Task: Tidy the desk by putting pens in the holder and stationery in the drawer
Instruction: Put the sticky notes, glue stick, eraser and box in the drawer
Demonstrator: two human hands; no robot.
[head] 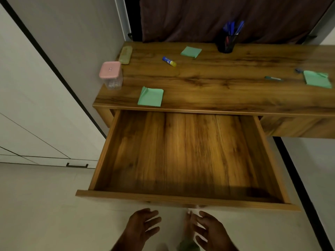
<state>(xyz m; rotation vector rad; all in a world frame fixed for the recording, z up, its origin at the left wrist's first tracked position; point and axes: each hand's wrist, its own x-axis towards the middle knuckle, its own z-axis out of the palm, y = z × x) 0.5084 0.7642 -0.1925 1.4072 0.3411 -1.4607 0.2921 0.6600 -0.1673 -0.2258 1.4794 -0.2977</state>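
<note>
The wooden drawer (101, 160) stands pulled far out below the desk (226, 87), and its inside is bare. On the desk lie three green sticky-note pads (150, 96) (191, 52) (317, 79), a blue and yellow glue stick (169, 61), a green pen (273, 78) and a small dark blue item (298, 70). A black pen holder (225, 43) with several blue pens stands at the back. My left hand (139, 227) and my right hand (210, 230) hover below the drawer front, fingers spread, holding nothing.
A clear box with a pink lid (111, 75) stands at the desk's left edge, with a flat oblong beige object (125, 55) behind it. A dark curtain (226, 17) hangs behind the desk. White cabinet fronts (36, 105) line the left side.
</note>
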